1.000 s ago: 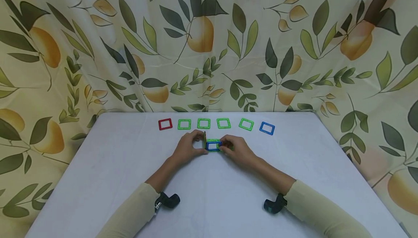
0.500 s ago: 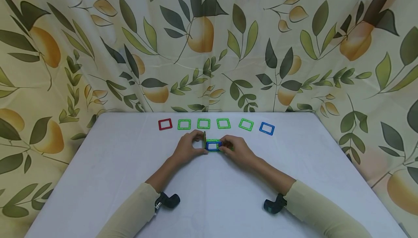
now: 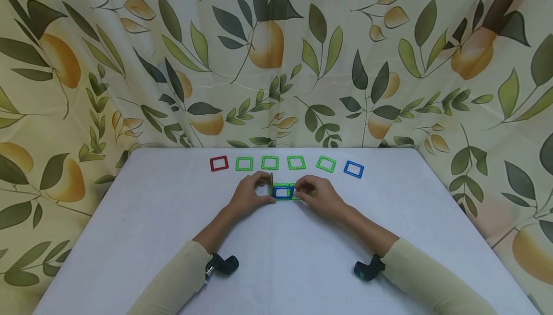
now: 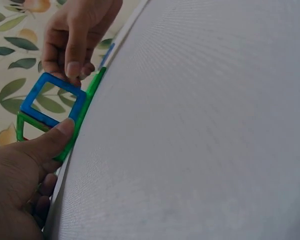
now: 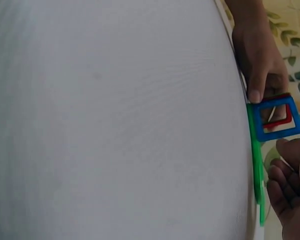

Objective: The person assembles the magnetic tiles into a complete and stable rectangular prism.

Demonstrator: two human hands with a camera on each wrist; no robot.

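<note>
A blue magnetic tile (image 3: 283,198) stands upright along the near side of flat green tiles (image 3: 297,198). At its left end another upright tile (image 3: 271,184) shows edge-on; green (image 4: 21,125) shows there in the left wrist view, a red frame (image 5: 290,114) in the right wrist view. My left hand (image 3: 248,195) holds this end tile between thumb and fingers, the thumb touching the blue tile's lower corner. My right hand (image 3: 319,197) is beside the blue tile's right end, fingers loosely bent, holding nothing visible. Whether a fingertip touches the tile I cannot tell.
Along the table's far edge lie a red tile (image 3: 219,163), several green tiles (image 3: 270,163) and a blue tile (image 3: 354,169), spaced apart. Behind the white table (image 3: 151,209) hangs a patterned curtain (image 3: 276,89). A black wrist camera (image 3: 226,265) sits on each sleeve.
My right hand has drawn slightly right, off the blue tile's right end, which now shows more. The left hand keeps its hold; the blue tile stays standing.
</note>
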